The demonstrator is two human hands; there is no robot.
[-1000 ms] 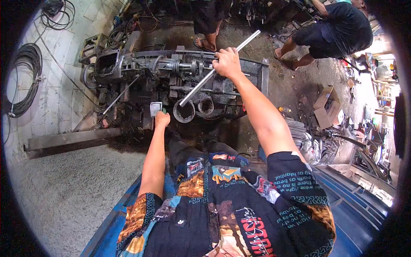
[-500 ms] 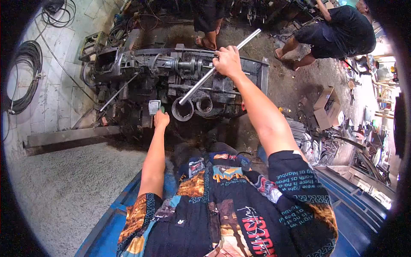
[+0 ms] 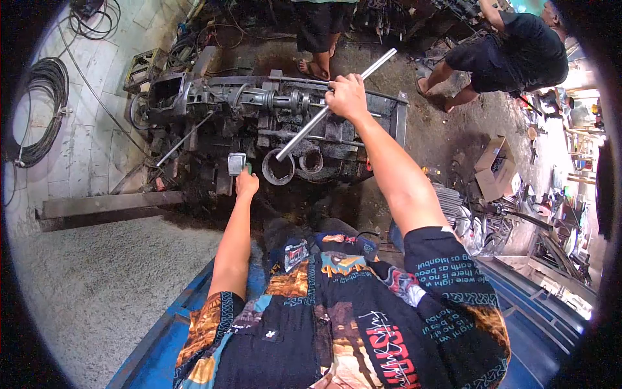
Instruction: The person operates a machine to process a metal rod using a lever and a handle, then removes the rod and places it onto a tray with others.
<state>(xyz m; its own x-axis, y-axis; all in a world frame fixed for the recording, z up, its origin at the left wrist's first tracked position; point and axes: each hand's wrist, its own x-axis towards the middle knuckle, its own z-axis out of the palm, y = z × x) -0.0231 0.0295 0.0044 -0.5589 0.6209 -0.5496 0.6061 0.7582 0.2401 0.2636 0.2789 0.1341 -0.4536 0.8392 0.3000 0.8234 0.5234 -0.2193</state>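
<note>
My right hand (image 3: 346,97) is closed around a straight silver metal bar (image 3: 304,133), which slants over the front of a dark, greasy machine (image 3: 269,98). The bar's lower end overlaps the rim of a large round metal cup (image 3: 278,182) in this view. A smaller metal cup (image 3: 311,170) stands beside it on the right. My left hand (image 3: 247,185) is closed lower down to the left, its fingers at a green part next to a pale, box-shaped metal piece (image 3: 236,164). I cannot tell what these fingers hold.
One person (image 3: 317,39) stands behind the machine and another (image 3: 508,55) crouches at the back right. A coiled hose (image 3: 45,110) hangs on the left wall. An open cardboard box (image 3: 495,172) and piled metal parts (image 3: 447,204) lie to the right. A steel beam (image 3: 110,206) runs at lower left.
The whole view has shifted slightly. Both hands keep nearly the same places, the right one still gripping the bar and the left one still beside the box-shaped piece.
</note>
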